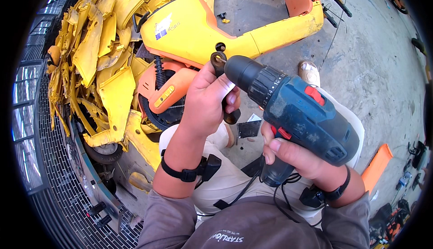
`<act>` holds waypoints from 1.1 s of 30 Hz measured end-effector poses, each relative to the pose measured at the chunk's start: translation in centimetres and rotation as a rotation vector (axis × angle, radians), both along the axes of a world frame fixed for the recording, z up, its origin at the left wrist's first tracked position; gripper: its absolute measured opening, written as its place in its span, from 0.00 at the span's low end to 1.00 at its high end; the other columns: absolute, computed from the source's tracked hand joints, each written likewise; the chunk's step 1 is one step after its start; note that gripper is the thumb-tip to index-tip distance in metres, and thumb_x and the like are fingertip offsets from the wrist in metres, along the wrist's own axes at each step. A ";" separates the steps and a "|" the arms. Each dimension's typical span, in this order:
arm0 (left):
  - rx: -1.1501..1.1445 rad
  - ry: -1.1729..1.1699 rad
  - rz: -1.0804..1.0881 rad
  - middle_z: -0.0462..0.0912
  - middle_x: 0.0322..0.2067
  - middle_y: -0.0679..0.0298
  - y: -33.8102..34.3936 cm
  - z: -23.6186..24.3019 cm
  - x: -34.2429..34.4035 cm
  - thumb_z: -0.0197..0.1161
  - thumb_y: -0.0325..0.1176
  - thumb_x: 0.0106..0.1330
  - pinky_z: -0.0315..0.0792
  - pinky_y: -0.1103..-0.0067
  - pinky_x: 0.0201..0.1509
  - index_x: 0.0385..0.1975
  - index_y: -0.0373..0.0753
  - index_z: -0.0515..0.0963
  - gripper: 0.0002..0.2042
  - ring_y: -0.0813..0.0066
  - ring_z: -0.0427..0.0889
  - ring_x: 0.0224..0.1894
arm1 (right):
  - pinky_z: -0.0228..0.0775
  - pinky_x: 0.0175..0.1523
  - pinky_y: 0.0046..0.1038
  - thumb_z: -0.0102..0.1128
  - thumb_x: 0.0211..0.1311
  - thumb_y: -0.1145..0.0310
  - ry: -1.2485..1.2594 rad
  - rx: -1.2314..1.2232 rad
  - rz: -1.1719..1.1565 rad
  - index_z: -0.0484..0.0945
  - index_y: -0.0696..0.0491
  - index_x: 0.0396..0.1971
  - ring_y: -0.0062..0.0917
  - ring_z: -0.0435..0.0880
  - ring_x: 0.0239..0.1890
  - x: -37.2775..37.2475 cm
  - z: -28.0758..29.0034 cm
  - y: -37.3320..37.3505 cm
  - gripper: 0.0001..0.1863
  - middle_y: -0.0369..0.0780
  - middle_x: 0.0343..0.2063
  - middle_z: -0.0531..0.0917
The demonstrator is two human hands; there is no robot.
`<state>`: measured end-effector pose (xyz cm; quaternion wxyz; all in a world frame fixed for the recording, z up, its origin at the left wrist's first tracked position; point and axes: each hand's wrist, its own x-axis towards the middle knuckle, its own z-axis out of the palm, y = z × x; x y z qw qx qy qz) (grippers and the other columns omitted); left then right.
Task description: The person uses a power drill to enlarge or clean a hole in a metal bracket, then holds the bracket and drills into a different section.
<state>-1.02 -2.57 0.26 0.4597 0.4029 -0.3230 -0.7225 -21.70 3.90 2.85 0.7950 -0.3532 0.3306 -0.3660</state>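
My right hand (293,152) is wrapped round the grip of a dark blue cordless drill (311,118) with red switches. The drill's black chuck (241,72) points up and to the left. In my left hand (209,98) is a dark bar (231,116) with a round eye at its upper end, the fingers closed about its middle. The drill's thin bit reaches to that eye; whether it touches or enters it, I cannot tell. Just beyond lies a yellow and orange bike body (185,28), with a round hole near the bar's eye.
Yellow broken panels (90,50) are heaped at the left, above a wheel (104,153). An orange bike part (169,89) with a black spring lies beside my left hand. On the right are an orange strip (378,168) and scattered tools. Cables hang by my lap.
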 end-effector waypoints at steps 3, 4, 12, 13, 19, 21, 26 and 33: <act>0.001 0.011 0.015 0.71 0.25 0.68 0.1 0.3 -0.2 0.56 0.31 0.72 0.65 0.84 0.24 0.44 0.37 0.72 0.06 0.84 0.69 0.23 | 0.73 0.40 0.24 0.60 0.61 0.70 0.008 -0.026 0.015 0.68 0.56 0.47 0.21 0.79 0.31 0.0 -0.1 0.0 0.16 0.36 0.33 0.75; 0.002 0.015 0.024 0.71 0.25 0.68 0.1 0.3 -0.4 0.56 0.31 0.72 0.65 0.84 0.24 0.44 0.37 0.72 0.06 0.84 0.69 0.23 | 0.73 0.40 0.24 0.59 0.61 0.70 0.003 -0.021 0.009 0.68 0.56 0.47 0.21 0.79 0.31 0.1 -0.1 -0.1 0.16 0.36 0.32 0.75; 0.016 0.035 0.034 0.72 0.26 0.68 0.2 0.2 -0.7 0.55 0.30 0.72 0.66 0.84 0.25 0.46 0.37 0.71 0.07 0.84 0.69 0.24 | 0.72 0.41 0.25 0.59 0.61 0.70 -0.013 0.004 -0.012 0.67 0.55 0.53 0.21 0.79 0.31 0.4 -0.1 0.0 0.20 0.37 0.33 0.75; 0.015 0.029 0.041 0.72 0.26 0.68 0.2 0.3 -0.7 0.55 0.30 0.72 0.66 0.84 0.25 0.46 0.37 0.70 0.08 0.84 0.69 0.24 | 0.72 0.41 0.25 0.58 0.61 0.71 -0.017 0.002 -0.012 0.66 0.55 0.54 0.22 0.79 0.31 0.3 -0.2 0.0 0.22 0.37 0.33 0.75; 0.001 0.034 0.060 0.73 0.28 0.67 0.2 0.4 -1.1 0.55 0.30 0.72 0.66 0.84 0.26 0.47 0.36 0.70 0.09 0.83 0.69 0.25 | 0.71 0.37 0.21 0.55 0.64 0.72 -0.029 -0.041 -0.046 0.72 0.55 0.33 0.15 0.77 0.29 0.6 -0.1 -0.1 0.03 0.33 0.25 0.75; -0.002 0.035 0.064 0.73 0.29 0.67 0.2 0.4 -1.1 0.55 0.30 0.72 0.66 0.84 0.26 0.47 0.36 0.70 0.09 0.83 0.70 0.25 | 0.71 0.37 0.21 0.55 0.65 0.72 -0.036 -0.044 -0.047 0.72 0.55 0.33 0.15 0.77 0.29 0.7 -0.2 -0.1 0.04 0.33 0.25 0.75; -0.002 0.051 0.058 0.73 0.29 0.66 0.3 0.2 -1.0 0.55 0.31 0.72 0.66 0.83 0.27 0.46 0.36 0.69 0.08 0.82 0.70 0.25 | 0.71 0.37 0.21 0.55 0.65 0.71 -0.049 -0.043 -0.056 0.72 0.55 0.33 0.16 0.77 0.29 0.9 -0.3 -0.1 0.04 0.33 0.25 0.75; -0.004 0.063 0.061 0.73 0.29 0.66 0.3 0.1 -1.0 0.55 0.30 0.72 0.66 0.83 0.27 0.46 0.36 0.70 0.08 0.82 0.70 0.26 | 0.70 0.39 0.22 0.55 0.66 0.70 -0.058 -0.030 -0.075 0.72 0.55 0.34 0.17 0.77 0.29 1.1 -0.4 0.1 0.05 0.33 0.25 0.75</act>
